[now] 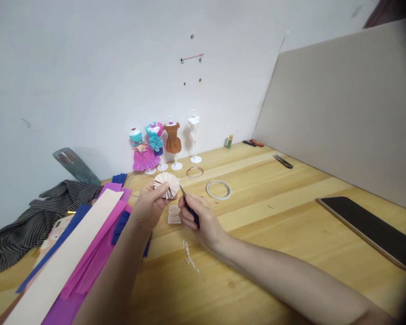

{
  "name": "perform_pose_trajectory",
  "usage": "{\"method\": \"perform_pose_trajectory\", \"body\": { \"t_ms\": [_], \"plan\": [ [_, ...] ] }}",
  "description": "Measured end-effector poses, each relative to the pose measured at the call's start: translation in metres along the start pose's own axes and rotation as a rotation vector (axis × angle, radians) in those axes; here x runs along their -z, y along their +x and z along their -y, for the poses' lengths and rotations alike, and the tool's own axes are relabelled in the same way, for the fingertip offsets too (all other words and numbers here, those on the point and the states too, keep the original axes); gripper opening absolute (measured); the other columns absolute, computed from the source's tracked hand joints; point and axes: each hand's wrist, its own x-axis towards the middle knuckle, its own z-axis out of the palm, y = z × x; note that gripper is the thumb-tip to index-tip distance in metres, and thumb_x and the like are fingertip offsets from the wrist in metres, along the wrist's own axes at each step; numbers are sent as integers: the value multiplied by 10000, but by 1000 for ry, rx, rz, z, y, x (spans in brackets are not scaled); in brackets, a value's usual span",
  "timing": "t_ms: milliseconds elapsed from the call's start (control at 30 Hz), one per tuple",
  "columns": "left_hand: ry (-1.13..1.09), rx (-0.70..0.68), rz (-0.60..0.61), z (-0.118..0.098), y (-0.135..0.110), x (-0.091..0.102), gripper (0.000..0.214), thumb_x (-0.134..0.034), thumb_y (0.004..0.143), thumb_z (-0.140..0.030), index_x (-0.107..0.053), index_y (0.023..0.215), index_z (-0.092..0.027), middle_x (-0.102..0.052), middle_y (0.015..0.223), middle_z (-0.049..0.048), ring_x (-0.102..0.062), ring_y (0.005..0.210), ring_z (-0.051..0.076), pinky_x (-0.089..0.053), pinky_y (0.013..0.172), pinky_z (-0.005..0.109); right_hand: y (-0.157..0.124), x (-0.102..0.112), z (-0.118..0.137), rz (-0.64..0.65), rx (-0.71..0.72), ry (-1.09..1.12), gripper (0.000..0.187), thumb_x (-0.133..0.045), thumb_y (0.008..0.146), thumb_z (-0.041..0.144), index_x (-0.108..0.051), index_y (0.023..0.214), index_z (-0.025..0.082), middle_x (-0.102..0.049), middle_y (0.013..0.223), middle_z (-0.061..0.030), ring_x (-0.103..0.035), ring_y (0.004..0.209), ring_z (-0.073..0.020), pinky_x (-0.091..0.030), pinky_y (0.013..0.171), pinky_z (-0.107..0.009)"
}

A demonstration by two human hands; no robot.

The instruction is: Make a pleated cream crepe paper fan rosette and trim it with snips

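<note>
**Soft light, dark right rim**

Bright, flat light; the right hand [200,222] throws only a faint shadow on the table [274,234]. A black vignette darkens the right edge. Straight lines bend toward the edges, and the near foreground looks soft.

No legible text, label, brand or number anywhere in view.

pleated pale fan [167,184]; blue-handled snips [183,191]
</note>
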Motion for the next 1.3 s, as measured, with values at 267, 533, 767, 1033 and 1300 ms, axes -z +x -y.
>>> {"method": "perform_pose_trajectory", "body": {
  "t_ms": [267, 533, 767, 1033, 1300],
  "plan": [
    [72, 14, 9, -9, -3, 0, 199, -779, 628, -209, -698, 777, -104, -677, 720, 42, -596, 661, 126, -494, 641, 239, 1, 2, -1, -5, 31, -97, 311, -608, 762, 456, -515, 687, 168, -291, 437, 103, -174, 391, -45, -94, 400, -209],
    [105, 24, 30, -12, -2, 1, 213, -760, 643, -216, -701, 804, -90, -700, 786, 86, -639, 768, 186, -496, 746, 288, 1, 3, -2, 5, 32, -99, 309, -601, 773, 452, -513, 689, 168, -290, 443, 101, -177, 388, -42, -95, 402, -212],
    [66, 66, 38, -13, -3, 2, 246, -755, 650, -220, -691, 849, -90, -708, 829, 102, -656, 797, 222, -505, 781, 348, 0, 3, -4, -13, 53, -123, 318, -611, 766, 458, -521, 688, 164, -293, 433, 102, -184, 393, -45, -106, 401, -211],
    [57, 19, -14, -13, -4, 1, 206, -746, 655, -185, -697, 841, -109, -709, 834, 77, -646, 832, 198, -503, 800, 320, 1, 3, -4, -40, 88, -132, 315, -610, 769, 457, -526, 695, 163, -294, 435, 101, -192, 401, -46, -120, 404, -206],
    [104, 18, 23, -8, -1, 3, 215, -752, 657, -225, -701, 819, -93, -699, 789, 74, -637, 767, 181, -499, 759, 293, 1, 5, -4, -29, 92, -158, 312, -600, 770, 457, -521, 700, 163, -301, 433, 103, -201, 401, -46, -126, 404, -208]
  ]
}}
